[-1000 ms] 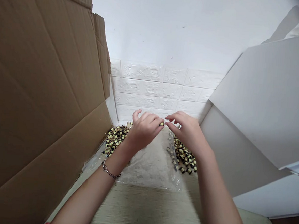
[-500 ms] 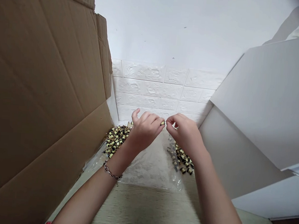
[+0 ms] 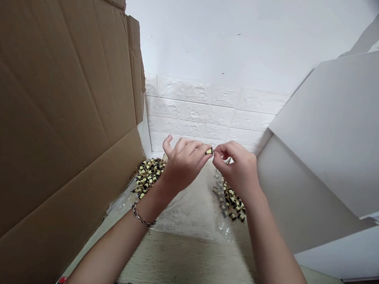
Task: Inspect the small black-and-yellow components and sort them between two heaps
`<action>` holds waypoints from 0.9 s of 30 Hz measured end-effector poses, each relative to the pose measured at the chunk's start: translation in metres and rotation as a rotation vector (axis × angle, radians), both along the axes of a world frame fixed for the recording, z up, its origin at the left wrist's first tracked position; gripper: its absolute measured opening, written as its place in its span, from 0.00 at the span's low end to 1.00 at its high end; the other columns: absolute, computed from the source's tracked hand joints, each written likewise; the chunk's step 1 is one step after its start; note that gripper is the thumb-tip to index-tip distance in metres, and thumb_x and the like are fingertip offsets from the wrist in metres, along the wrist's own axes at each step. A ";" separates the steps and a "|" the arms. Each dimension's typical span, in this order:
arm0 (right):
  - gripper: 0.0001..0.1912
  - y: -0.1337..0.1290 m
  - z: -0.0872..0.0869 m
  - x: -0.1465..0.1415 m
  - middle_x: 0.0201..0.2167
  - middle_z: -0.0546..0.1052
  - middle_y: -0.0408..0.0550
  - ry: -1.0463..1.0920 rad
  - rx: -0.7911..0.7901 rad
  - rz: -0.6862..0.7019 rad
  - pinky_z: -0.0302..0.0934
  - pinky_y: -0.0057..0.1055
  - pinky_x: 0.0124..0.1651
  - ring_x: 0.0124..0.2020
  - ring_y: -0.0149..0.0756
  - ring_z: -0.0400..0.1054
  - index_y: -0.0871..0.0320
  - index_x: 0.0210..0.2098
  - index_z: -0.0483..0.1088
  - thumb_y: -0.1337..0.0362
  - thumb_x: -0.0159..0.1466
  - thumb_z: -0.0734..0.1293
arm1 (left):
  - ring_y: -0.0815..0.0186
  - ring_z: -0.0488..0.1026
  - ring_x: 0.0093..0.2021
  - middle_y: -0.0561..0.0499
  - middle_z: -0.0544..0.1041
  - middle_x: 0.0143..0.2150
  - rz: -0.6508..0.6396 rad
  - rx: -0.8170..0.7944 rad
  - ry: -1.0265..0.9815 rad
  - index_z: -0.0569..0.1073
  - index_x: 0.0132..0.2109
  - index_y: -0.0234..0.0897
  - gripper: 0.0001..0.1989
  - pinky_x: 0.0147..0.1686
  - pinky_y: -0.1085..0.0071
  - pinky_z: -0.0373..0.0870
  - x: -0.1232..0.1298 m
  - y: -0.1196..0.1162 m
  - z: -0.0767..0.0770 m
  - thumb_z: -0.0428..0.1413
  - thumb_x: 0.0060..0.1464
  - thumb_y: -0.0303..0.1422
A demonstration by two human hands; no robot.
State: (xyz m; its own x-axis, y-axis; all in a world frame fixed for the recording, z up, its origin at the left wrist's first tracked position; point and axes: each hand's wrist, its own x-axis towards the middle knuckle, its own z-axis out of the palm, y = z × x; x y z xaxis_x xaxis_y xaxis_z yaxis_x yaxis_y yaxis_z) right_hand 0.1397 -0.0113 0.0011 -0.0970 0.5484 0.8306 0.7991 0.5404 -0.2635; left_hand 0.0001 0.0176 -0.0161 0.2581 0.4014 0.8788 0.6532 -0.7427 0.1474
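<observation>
Between the thumb and forefinger of my left hand (image 3: 185,161) is a small transformer (image 3: 209,151) with a yellow-wrapped middle and black ends. Its pin end points right, toward my right hand (image 3: 236,166). My right thumb and forefinger are pinched together right at those pins. Whatever lies in that pinch, perhaps a fine wire, is too small to make out. Both hands are raised over a clear plastic sheet (image 3: 187,215). Similar transformers with thin wire leads form a left pile (image 3: 148,173), partly behind my left hand. A right pile (image 3: 234,199) lies under my right wrist.
A tall cardboard panel (image 3: 61,120) walls off the left side. On the right stand white panels (image 3: 333,126). The white brick-patterned wall (image 3: 191,112) closes the back. The pale wooden tabletop (image 3: 187,263) ends at a front edge near me.
My left hand has turned slightly, so more of the transformer's yellow side shows. Both pinches stay close together at its pins. The whole view has shifted a little.
</observation>
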 end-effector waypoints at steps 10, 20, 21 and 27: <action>0.05 -0.011 0.009 0.003 0.24 0.71 0.41 -0.021 0.022 0.073 0.57 0.25 0.30 0.27 0.28 0.64 0.56 0.27 0.67 0.69 0.57 0.61 | 0.60 0.62 0.42 0.52 0.73 0.38 0.048 0.008 0.019 0.69 0.41 0.47 0.09 0.52 0.56 0.28 -0.001 -0.005 0.004 0.47 0.53 0.36; 0.05 -0.011 0.009 0.003 0.25 0.71 0.41 0.033 0.000 0.092 0.57 0.24 0.29 0.26 0.26 0.63 0.56 0.27 0.67 0.70 0.56 0.61 | 0.63 0.63 0.42 0.53 0.73 0.38 0.003 -0.096 -0.039 0.69 0.39 0.44 0.09 0.53 0.58 0.34 0.000 -0.006 0.008 0.47 0.54 0.38; 0.05 -0.010 0.008 0.003 0.25 0.71 0.41 0.036 0.002 0.094 0.57 0.24 0.29 0.26 0.26 0.63 0.56 0.27 0.67 0.70 0.56 0.61 | 0.64 0.63 0.43 0.54 0.73 0.39 -0.002 -0.108 -0.045 0.69 0.39 0.44 0.09 0.53 0.59 0.34 0.000 -0.007 0.008 0.47 0.54 0.38; 0.04 -0.008 0.007 0.002 0.24 0.70 0.40 0.019 0.037 0.104 0.56 0.24 0.29 0.25 0.26 0.62 0.57 0.26 0.66 0.70 0.55 0.61 | 0.65 0.64 0.44 0.55 0.73 0.40 -0.066 -0.236 -0.088 0.69 0.38 0.44 0.07 0.53 0.60 0.39 0.001 -0.011 0.012 0.48 0.53 0.37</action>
